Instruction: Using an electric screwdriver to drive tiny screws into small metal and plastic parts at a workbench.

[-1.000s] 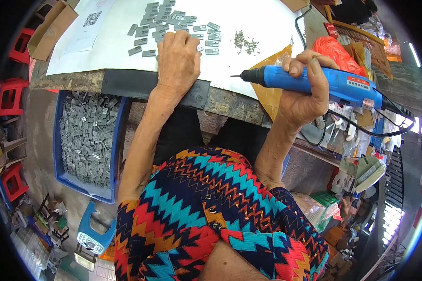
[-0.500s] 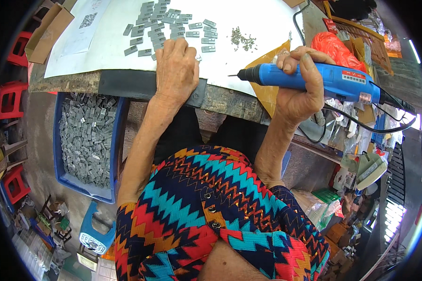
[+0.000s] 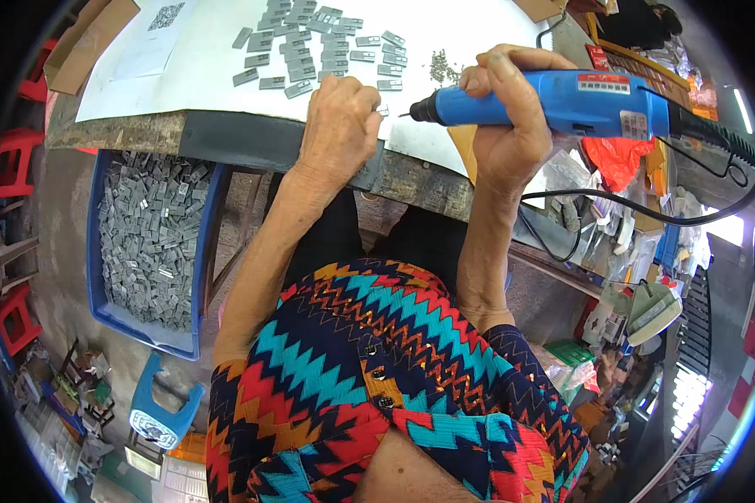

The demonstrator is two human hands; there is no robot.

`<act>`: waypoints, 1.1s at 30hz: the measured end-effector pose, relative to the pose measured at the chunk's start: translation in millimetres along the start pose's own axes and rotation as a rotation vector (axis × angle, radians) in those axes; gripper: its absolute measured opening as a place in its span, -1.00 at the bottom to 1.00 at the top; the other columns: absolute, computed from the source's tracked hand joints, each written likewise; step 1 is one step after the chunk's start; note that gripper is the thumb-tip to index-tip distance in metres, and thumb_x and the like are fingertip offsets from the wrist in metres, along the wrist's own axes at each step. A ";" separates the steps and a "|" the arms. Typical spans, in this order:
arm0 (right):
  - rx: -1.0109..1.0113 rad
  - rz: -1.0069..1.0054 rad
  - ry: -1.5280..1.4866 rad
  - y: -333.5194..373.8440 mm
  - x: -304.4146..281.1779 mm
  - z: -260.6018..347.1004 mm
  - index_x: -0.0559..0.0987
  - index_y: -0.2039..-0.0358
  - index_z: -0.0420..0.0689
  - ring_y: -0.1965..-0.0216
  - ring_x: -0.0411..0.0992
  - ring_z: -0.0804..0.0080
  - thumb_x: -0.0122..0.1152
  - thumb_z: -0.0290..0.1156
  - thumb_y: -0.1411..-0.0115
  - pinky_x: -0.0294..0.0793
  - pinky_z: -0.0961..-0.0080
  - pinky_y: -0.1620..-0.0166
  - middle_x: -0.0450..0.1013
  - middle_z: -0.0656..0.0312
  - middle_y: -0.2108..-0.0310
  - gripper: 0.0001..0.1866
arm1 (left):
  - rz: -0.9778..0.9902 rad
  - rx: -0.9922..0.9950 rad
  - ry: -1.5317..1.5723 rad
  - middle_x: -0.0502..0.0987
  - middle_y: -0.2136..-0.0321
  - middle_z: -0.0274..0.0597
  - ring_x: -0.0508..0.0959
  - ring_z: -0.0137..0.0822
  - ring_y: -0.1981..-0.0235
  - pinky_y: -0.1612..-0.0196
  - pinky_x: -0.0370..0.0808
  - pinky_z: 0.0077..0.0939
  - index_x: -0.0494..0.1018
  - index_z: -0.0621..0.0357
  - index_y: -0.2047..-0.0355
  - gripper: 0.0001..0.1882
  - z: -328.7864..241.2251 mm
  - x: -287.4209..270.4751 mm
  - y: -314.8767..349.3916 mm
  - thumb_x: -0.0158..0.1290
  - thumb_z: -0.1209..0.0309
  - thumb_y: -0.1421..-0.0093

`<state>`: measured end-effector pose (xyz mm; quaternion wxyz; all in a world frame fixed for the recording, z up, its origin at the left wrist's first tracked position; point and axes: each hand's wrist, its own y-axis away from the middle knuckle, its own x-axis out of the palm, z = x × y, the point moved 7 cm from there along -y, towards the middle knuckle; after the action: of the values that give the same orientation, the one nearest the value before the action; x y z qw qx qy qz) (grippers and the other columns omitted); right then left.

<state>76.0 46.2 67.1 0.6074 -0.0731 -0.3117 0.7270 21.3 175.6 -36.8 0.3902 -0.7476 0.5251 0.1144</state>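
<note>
My right hand (image 3: 513, 126) is wrapped round a blue electric screwdriver (image 3: 583, 102). The driver lies nearly level, its thin bit pointing left. Just left of the bit tip, my left hand (image 3: 337, 126) is closed over the near edge of the white table surface. The end of a small grey piece (image 3: 383, 110) shows beside its fingers; the rest of that piece is hidden. Beyond my left hand, several flat grey rectangular pieces (image 3: 300, 67) lie in loose rows. A scatter of tiny metal bits, perhaps screws (image 3: 440, 69), lies behind the driver's nose.
Below the table edge at left stands a blue bin (image 3: 92, 285) full of similar grey pieces. A cardboard box (image 3: 84, 50) is at the far left of the table. The driver's black cable (image 3: 646, 220) loops at right, near a red plastic bag (image 3: 617, 159). A blue stool (image 3: 155, 419) stands lower left.
The screwdriver and my right hand have moved slightly left and up, bringing the bit close to my left hand. My left hand has shifted right in the picture, still closed.
</note>
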 end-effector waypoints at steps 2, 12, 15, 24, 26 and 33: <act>-0.002 0.034 0.020 -2.4 5.6 -4.5 0.47 0.53 -0.29 0.65 0.45 0.49 0.22 -0.59 0.13 0.49 0.56 0.50 0.43 0.20 0.65 -0.88 | -0.011 -0.005 -0.010 0.44 0.52 -0.15 0.38 -0.18 0.39 0.31 0.36 -0.37 0.45 0.27 0.51 -0.91 0.2 0.5 -0.7 0.10 0.58 0.10; 0.015 0.152 0.062 -4.3 33.1 -12.3 0.48 0.45 -0.31 0.64 0.42 0.41 0.19 -0.63 0.13 0.45 0.43 0.44 0.42 0.12 0.64 -0.84 | -0.002 0.010 -0.052 0.36 0.55 -0.13 0.36 -0.17 0.40 0.28 0.37 -0.33 0.41 0.25 0.56 -0.91 -1.4 0.6 -1.2 0.10 0.56 0.11; 0.022 0.174 0.059 -3.7 37.4 -13.1 0.48 0.47 -0.30 0.64 0.42 0.41 0.19 -0.63 0.13 0.45 0.42 0.44 0.41 0.13 0.64 -0.85 | -0.004 0.004 -0.055 0.36 0.56 -0.11 0.36 -0.17 0.41 0.30 0.37 -0.33 0.41 0.26 0.57 -0.92 -1.4 -0.1 -1.1 0.09 0.57 0.11; 0.016 0.187 0.121 -2.7 39.7 -16.5 0.49 0.49 -0.31 0.63 0.42 0.43 0.19 -0.61 0.15 0.44 0.45 0.44 0.41 0.15 0.65 -0.86 | 0.028 -0.039 -0.052 0.38 0.51 -0.12 0.39 -0.13 0.37 0.28 0.36 -0.31 0.41 0.25 0.51 -0.86 2.9 3.4 -0.1 0.13 0.60 0.13; 0.011 0.200 0.125 -2.8 39.8 -15.8 0.50 0.49 -0.31 0.63 0.42 0.44 0.19 -0.61 0.15 0.44 0.46 0.44 0.41 0.15 0.65 -0.86 | 0.030 -0.034 -0.060 0.38 0.51 -0.12 0.39 -0.13 0.38 0.28 0.36 -0.31 0.41 0.25 0.51 -0.86 1.8 3.6 -0.7 0.13 0.60 0.13; 0.031 0.183 0.133 -2.2 39.2 -18.8 0.51 0.49 -0.30 0.63 0.42 0.43 0.19 -0.60 0.15 0.44 0.47 0.44 0.41 0.15 0.65 -0.86 | 0.019 -0.043 -0.060 0.38 0.51 -0.12 0.38 -0.13 0.38 0.29 0.37 -0.31 0.40 0.25 0.52 -0.87 3.3 4.3 0.0 0.11 0.60 0.13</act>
<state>77.1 89.6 64.0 0.5589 -0.1398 -0.2514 0.7778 23.9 174.9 -41.6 0.3886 -0.7470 0.5176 0.1515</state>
